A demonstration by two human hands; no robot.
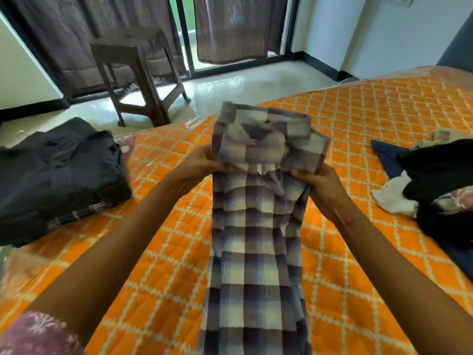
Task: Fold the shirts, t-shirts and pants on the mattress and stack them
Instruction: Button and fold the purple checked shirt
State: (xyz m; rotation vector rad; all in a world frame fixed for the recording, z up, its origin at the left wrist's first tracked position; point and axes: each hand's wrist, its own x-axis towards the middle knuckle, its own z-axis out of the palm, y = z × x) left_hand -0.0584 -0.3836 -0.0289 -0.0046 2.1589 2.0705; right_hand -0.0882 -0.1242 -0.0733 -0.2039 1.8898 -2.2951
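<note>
A purple and cream checked shirt (pixel 256 239) lies lengthwise down the middle of the orange quilted mattress (pixel 358 129), folded into a narrow strip. Its far end with the collar is lifted and turned back toward me. My left hand (pixel 202 165) grips the left edge of that raised part. My right hand (pixel 320 185) grips the right edge. At the left sits a stack of folded dark clothes (pixel 58 172) with a dark buttoned shirt on top. An unfolded heap of black, white and navy clothes (pixel 435 188) lies at the right.
A dark plastic stool (pixel 138 73) stands on the glossy floor beyond the mattress's far edge. Behind it are brown curtains (pixel 238 26) and a glass sliding door. White walls close the room at the right.
</note>
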